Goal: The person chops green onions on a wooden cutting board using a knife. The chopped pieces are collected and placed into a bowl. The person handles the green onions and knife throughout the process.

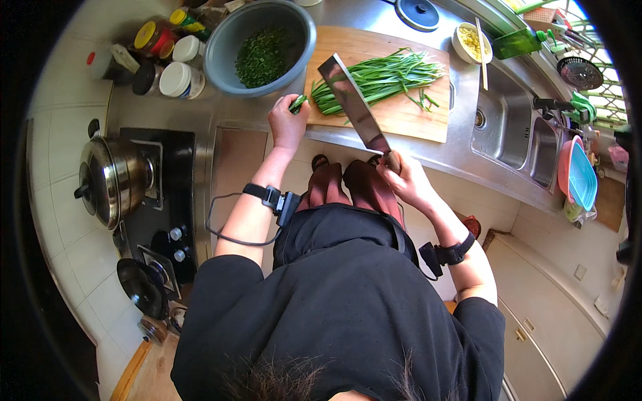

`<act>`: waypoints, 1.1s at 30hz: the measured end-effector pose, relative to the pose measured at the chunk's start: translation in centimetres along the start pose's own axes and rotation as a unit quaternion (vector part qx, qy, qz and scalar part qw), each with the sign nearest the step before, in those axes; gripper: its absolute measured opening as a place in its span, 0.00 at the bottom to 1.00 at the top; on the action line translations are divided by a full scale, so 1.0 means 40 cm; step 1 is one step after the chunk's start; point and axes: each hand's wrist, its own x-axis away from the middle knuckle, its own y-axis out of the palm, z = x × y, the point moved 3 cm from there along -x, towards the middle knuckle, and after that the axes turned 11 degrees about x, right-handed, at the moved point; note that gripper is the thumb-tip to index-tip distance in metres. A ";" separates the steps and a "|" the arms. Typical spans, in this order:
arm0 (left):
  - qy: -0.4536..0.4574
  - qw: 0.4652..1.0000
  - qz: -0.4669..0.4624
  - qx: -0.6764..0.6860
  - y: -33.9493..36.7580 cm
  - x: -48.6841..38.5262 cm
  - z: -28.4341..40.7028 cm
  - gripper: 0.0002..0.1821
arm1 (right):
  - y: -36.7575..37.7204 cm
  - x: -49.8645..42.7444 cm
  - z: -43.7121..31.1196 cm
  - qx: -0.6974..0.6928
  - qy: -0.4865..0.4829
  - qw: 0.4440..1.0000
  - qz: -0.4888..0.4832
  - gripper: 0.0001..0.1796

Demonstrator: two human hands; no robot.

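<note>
My left hand (pixel 289 120) is closed around a small piece of green leaves (pixel 298 104), just off the left edge of the wooden cutting board (pixel 421 128). The handle of a cleaver (pixel 353 103) is gripped by my right hand (pixel 407 178) near the counter's front edge. Its broad blade points up and to the left, over the board and part of a bundle of long green chives (pixel 386 77). A few short loose pieces lie at the bundle's right. Beyond my left hand stands a grey-blue bowl (pixel 213 60) with chopped greens (pixel 263 57) inside.
Lidded jars (pixel 175 80) stand left of the bowl. A bowl of yellow food (pixel 456 42) with chopsticks (pixel 482 55) sits behind the double sink (pixel 501 118) at right. A black pan lid (pixel 417 14) lies at the back. On the left stove are a steel pot (pixel 113 180) and a wok (pixel 140 288).
</note>
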 end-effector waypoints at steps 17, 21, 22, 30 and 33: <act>0.242 0.951 -0.137 -0.138 0.575 0.060 0.260 0.15 | -0.337 0.125 0.234 -0.216 0.183 0.953 0.112 0.08; 0.226 0.934 -0.159 -0.226 0.593 0.063 0.253 0.26 | -0.368 0.106 0.282 -0.197 0.188 0.959 0.083 0.09; 0.225 0.935 -0.156 -0.227 0.586 0.064 0.260 0.27 | -0.373 0.097 0.298 -0.183 0.174 0.964 0.081 0.09; 0.236 0.921 -0.241 -0.194 0.540 0.066 0.290 0.20 | -0.404 0.022 0.362 -0.131 0.115 0.984 0.022 0.12; 0.225 0.928 -0.209 -0.211 0.550 0.065 0.284 0.18 | -0.408 0.006 0.371 -0.135 0.101 0.986 0.019 0.12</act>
